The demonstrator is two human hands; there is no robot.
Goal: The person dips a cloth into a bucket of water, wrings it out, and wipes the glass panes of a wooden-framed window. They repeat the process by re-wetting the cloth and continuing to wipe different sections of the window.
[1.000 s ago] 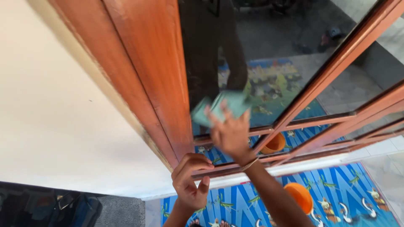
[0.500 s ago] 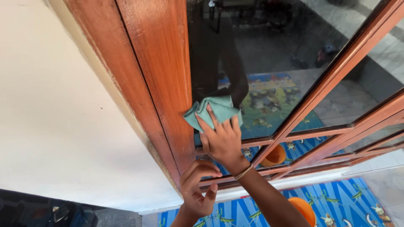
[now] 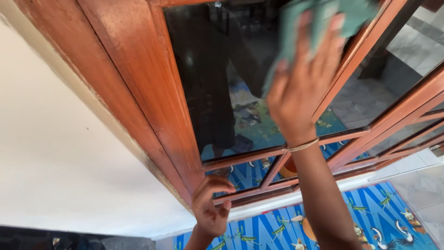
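Note:
My right hand (image 3: 303, 85) presses a teal cloth (image 3: 323, 21) flat against the dark glass pane (image 3: 212, 78) of a reddish wooden window frame (image 3: 134, 92), high up near the pane's top right corner. The fingers are spread over the cloth and look blurred. A thin bangle circles that wrist. My left hand (image 3: 210, 206) is lower down, its fingers curled on the bottom corner of the wooden frame. The glass reflects a dark standing figure and a patterned mat.
A cream wall (image 3: 51, 157) lies left of the frame. A blue patterned mat (image 3: 370, 217) covers the floor below, with pale tiles (image 3: 425, 185) at right. More wooden bars and panes (image 3: 397, 125) run off to the right. An orange bowl edge (image 3: 307, 229) peeks beside my forearm.
My right hand has swept the teal cloth from the pane's lower left up to its top right. My left hand stays on the frame's bottom corner. The view has tilted slightly.

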